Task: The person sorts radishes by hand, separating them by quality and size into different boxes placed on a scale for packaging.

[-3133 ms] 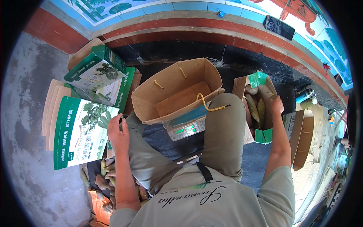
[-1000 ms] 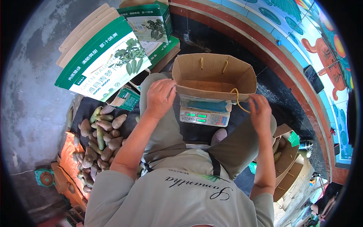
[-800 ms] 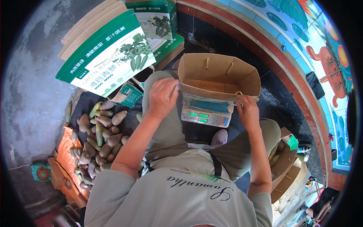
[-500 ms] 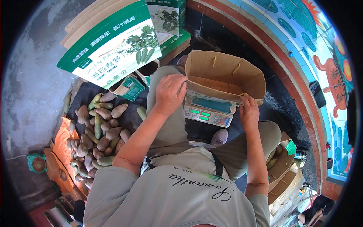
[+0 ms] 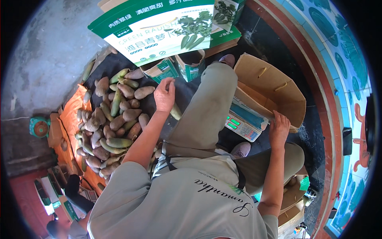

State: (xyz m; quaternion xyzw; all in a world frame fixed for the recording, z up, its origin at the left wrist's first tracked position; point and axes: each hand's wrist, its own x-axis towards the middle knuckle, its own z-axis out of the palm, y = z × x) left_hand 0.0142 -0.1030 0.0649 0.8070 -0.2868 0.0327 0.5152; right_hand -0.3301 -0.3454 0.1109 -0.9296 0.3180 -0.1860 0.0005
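Note:
An open cardboard box [image 5: 264, 73] with cord loops on its inner wall rests on a digital scale [image 5: 243, 128] whose green displays are lit. My right hand [image 5: 279, 126] grips the box's near rim, thumb hidden. Held in the air over the dark mat, my left hand [image 5: 164, 95] has loosely bent fingers and nothing visible in it. It is between my left leg and a heap of green radishes [image 5: 116, 101], many of them coated in brown soil. A single radish [image 5: 176, 112] lies on the mat beside my left leg.
Large green-and-white printed cartons [image 5: 159, 36] stand at the far side, with a small open carton [image 5: 191, 65] before them. Orange sheeting [image 5: 69, 119] edges the heap. Beside my right knee stands another cardboard box [image 5: 294, 195]. A red-brown ledge curves along the right.
My left hand has let go of the box's rim and moved left toward the radish heap. My right hand stays on the box. The view has swung left.

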